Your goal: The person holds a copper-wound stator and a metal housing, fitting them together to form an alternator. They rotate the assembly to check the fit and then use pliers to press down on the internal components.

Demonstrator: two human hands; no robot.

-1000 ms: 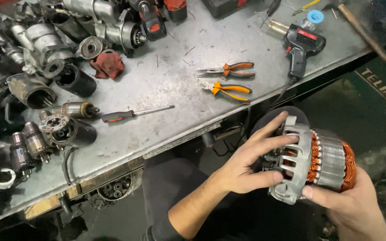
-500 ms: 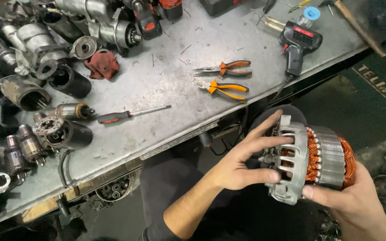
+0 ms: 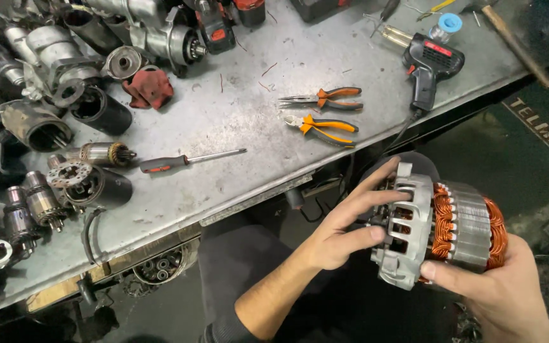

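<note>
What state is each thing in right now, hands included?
left hand: gripping the housing end
right hand: cupping the stator from below
alternator stator: held off the bench, copper windings exposed
needle-nose pliers: lying shut
orange cutters: lying slightly open
screwdriver: lying flat

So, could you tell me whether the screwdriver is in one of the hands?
No, the screwdriver lies on the bench, while both hands grip the alternator.
</note>
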